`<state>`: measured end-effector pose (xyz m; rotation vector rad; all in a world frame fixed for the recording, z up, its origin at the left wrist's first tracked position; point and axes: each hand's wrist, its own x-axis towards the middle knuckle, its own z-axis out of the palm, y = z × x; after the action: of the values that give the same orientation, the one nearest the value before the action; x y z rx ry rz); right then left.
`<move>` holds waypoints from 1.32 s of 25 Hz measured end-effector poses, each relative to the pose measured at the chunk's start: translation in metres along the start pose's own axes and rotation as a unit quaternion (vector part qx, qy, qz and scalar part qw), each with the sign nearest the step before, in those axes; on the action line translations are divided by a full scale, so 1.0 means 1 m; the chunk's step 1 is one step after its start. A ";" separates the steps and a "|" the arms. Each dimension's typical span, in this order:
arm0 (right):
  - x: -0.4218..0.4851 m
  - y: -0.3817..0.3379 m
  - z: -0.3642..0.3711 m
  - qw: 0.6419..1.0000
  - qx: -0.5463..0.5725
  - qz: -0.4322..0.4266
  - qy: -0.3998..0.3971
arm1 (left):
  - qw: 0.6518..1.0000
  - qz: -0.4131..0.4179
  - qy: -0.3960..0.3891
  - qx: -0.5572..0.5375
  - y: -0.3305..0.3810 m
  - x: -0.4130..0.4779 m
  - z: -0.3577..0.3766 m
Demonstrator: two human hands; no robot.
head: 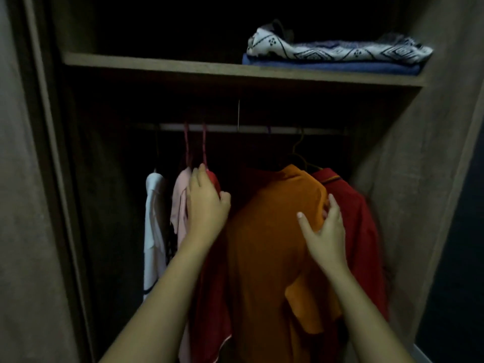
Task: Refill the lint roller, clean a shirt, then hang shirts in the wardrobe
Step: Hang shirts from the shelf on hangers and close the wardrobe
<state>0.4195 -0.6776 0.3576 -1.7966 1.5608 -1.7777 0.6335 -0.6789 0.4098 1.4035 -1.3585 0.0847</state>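
Note:
Inside the open wardrobe, several shirts hang from the rail (248, 127). An orange shirt (264, 247) hangs in the middle, with a red shirt (358, 218) behind it on the right. My left hand (205, 205) grips the shoulder of another red shirt (209, 297) on a red hanger (204, 145), left of the orange one. My right hand (323, 229) holds the orange shirt's right shoulder, thumb spread over the front and fingers tucked behind the fabric. A pink shirt (179, 200) and a white shirt (154, 218) hang further left.
A shelf (183, 66) runs above the rail and carries a folded patterned cloth (337, 49) on a folded blue cloth (327, 67) at its right end. Wardrobe side walls (408, 179) close in on both sides. The left part of the rail is dark.

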 end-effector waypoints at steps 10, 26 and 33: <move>0.029 0.005 0.006 0.996 -0.087 -0.003 -0.013 | 0.970 -0.154 -0.181 -0.044 0.039 -0.004 0.037; 0.013 -0.057 0.047 0.986 -0.027 -0.091 -0.139 | 0.997 -0.040 0.067 -0.021 -0.010 -0.010 -0.010; 0.006 -0.058 0.075 0.980 -0.095 -0.025 -0.175 | 0.993 -0.085 -0.071 0.029 -0.023 -0.010 0.007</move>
<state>0.5094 -0.6959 0.3829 -2.1134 1.5910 -1.2721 0.6427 -0.6838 0.3860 1.5945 -1.3550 -0.0908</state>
